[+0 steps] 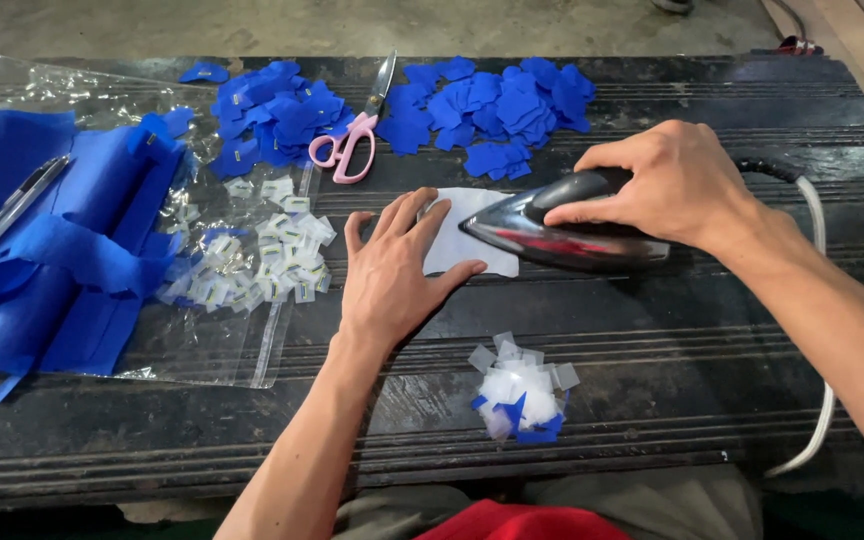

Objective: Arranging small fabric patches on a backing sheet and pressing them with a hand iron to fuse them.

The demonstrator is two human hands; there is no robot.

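Observation:
My right hand (667, 185) grips the handle of a dark clothes iron (552, 235), whose tip rests on a white piece of cloth (467, 235) on the dark table (672, 350). My left hand (392, 270) lies flat with fingers spread, pressing down the left edge of that white cloth. A small heap of white and blue fabric bits (522, 395) sits in front of the iron, near the table's front edge.
Two piles of blue fabric cut-outs (497, 110) lie at the back, with pink-handled scissors (352, 140) between them. A clear plastic bag (222, 330) at left carries small white labels (272, 255), folded blue cloth (62, 260) and a pen (12, 205). The iron's white cord (822, 400) trails right.

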